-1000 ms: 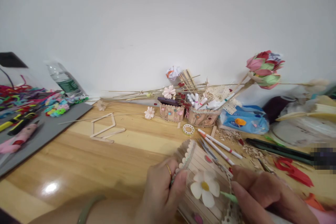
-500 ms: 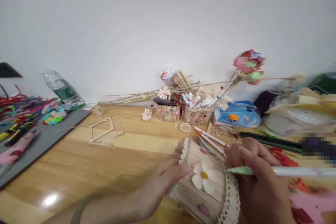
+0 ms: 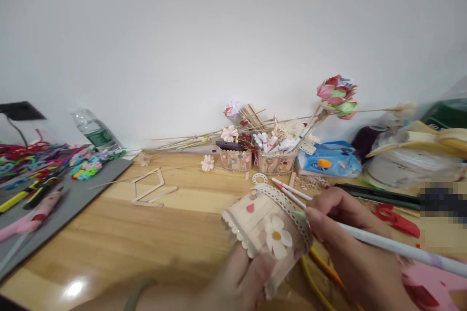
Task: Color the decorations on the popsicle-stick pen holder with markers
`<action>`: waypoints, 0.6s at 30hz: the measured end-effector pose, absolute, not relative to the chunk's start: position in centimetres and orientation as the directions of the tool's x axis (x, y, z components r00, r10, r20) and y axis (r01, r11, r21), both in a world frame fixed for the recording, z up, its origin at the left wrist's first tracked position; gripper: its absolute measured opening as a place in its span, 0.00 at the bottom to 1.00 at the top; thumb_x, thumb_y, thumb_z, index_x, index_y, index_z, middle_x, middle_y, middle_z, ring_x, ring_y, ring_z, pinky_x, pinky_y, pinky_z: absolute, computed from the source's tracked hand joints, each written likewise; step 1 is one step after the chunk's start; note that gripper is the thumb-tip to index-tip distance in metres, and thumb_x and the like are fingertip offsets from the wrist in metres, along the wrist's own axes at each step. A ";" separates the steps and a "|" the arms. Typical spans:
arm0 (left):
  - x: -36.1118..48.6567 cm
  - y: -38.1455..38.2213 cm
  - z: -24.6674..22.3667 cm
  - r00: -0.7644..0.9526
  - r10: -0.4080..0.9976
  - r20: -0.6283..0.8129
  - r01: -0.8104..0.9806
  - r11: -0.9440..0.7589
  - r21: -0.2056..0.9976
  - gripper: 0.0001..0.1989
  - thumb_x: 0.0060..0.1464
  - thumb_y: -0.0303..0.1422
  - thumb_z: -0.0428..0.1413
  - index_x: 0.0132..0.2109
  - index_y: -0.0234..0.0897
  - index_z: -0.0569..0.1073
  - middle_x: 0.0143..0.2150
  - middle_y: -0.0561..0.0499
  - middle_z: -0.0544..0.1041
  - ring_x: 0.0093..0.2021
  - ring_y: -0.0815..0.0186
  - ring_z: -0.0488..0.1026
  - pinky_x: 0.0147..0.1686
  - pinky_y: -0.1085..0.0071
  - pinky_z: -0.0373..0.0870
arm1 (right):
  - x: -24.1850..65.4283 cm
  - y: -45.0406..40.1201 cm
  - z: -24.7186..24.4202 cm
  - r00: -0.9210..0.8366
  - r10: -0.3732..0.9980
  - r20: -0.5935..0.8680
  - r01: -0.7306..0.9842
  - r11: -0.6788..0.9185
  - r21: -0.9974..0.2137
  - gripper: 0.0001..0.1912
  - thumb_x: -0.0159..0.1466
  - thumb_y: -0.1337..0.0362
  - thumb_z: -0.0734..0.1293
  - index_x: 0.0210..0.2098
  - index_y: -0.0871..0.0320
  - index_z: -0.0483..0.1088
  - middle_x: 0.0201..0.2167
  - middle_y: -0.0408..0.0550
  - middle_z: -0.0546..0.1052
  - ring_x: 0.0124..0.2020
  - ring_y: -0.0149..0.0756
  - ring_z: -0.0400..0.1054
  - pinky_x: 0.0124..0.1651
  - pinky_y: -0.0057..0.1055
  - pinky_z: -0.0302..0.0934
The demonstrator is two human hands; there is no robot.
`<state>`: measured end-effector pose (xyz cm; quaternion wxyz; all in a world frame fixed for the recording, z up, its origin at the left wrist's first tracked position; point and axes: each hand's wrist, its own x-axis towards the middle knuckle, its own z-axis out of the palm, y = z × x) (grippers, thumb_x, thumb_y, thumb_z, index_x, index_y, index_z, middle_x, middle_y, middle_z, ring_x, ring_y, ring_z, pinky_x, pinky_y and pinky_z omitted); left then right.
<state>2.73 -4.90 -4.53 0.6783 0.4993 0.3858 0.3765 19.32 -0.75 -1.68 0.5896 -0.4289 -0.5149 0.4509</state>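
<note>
A small basket of wooden sticks, trimmed with lace and bearing a white flower, lies tilted at the lower centre. My left hand grips it from below, its fingers on the side near the flower. In my right hand is a white marker with a pale green tip, which points at the lace band. My right fingers are pinched round the marker beside the lace. Whether the tip touches the lace cannot be made out.
Behind stand two decorated baskets, one with pens, and a blue tissue pack. Craft sticks lie left of centre. A grey mat at the left holds tools and coloured yarn. Red scissors or tools lie right.
The basket has turned and shifted left in my left hand, which now holds it lower down. My right hand has moved slightly left with the marker, now slanted. The view has shifted a little.
</note>
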 end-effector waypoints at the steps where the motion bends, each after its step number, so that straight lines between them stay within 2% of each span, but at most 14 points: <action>1: 3.0 -4.8 -4.8 0.448 0.890 -0.087 -0.137 0.164 0.977 0.32 0.52 0.51 0.51 0.57 0.34 0.63 0.42 0.43 0.75 0.47 0.57 0.71 0.53 0.61 0.63 | 19.2 -0.7 -1.9 0.064 0.975 0.213 -0.065 0.217 -0.974 0.12 0.53 0.58 0.70 0.22 0.53 0.62 0.17 0.37 0.62 0.19 0.28 0.53 0.18 0.24 0.48; 4: 3.7 -4.3 -5.3 0.478 0.878 0.015 -0.102 0.039 0.994 0.28 0.52 0.40 0.54 0.59 0.37 0.60 0.50 0.42 0.72 0.56 0.53 0.64 0.59 0.56 0.55 | 19.0 -0.5 -2.4 0.055 0.971 0.234 -0.032 0.236 -0.971 0.13 0.53 0.64 0.68 0.20 0.54 0.58 0.17 0.36 0.60 0.19 0.28 0.50 0.18 0.24 0.45; 6: 3.9 -4.1 -5.2 0.452 0.891 0.033 -0.013 -0.030 0.999 0.31 0.48 0.31 0.54 0.60 0.37 0.58 0.53 0.42 0.70 0.59 0.51 0.60 0.60 0.54 0.53 | 18.9 -0.6 -2.8 0.021 0.962 0.272 -0.051 0.273 -0.961 0.14 0.53 0.67 0.67 0.18 0.54 0.56 0.17 0.36 0.58 0.20 0.28 0.48 0.19 0.25 0.44; 8: 3.9 -3.8 -4.9 0.479 0.874 0.075 0.045 -0.110 0.993 0.35 0.44 0.27 0.53 0.61 0.37 0.56 0.55 0.41 0.68 0.60 0.49 0.58 0.59 0.53 0.54 | 18.8 -0.8 -3.1 -0.012 0.958 0.287 -0.081 0.285 -0.955 0.15 0.55 0.68 0.66 0.18 0.55 0.55 0.16 0.35 0.56 0.19 0.28 0.48 0.19 0.25 0.44; 12: 3.6 -3.2 -3.9 0.605 0.790 0.100 0.019 -0.140 0.990 0.37 0.40 0.26 0.53 0.61 0.37 0.56 0.59 0.41 0.64 0.62 0.47 0.54 0.57 0.52 0.56 | 18.6 -1.0 -3.2 -0.002 0.945 0.327 -0.045 0.327 -0.944 0.18 0.57 0.68 0.65 0.17 0.55 0.52 0.15 0.35 0.56 0.19 0.28 0.48 0.18 0.24 0.45; 15: 3.4 -3.1 -3.7 0.596 0.798 0.088 0.032 -0.133 0.991 0.38 0.39 0.25 0.53 0.61 0.36 0.57 0.59 0.42 0.63 0.62 0.47 0.53 0.57 0.53 0.58 | 18.5 -1.1 -3.1 0.002 0.931 0.364 0.009 0.364 -0.931 0.18 0.56 0.68 0.65 0.16 0.55 0.51 0.15 0.36 0.57 0.19 0.28 0.50 0.19 0.24 0.47; 18: 3.5 -3.2 -3.6 0.564 0.823 0.075 0.060 -0.131 0.990 0.37 0.40 0.25 0.52 0.61 0.35 0.56 0.59 0.42 0.64 0.63 0.48 0.52 0.57 0.54 0.59 | 18.6 -1.2 -3.0 -0.018 0.943 0.334 0.028 0.334 -0.942 0.18 0.56 0.67 0.65 0.17 0.54 0.51 0.15 0.36 0.57 0.18 0.28 0.50 0.18 0.24 0.48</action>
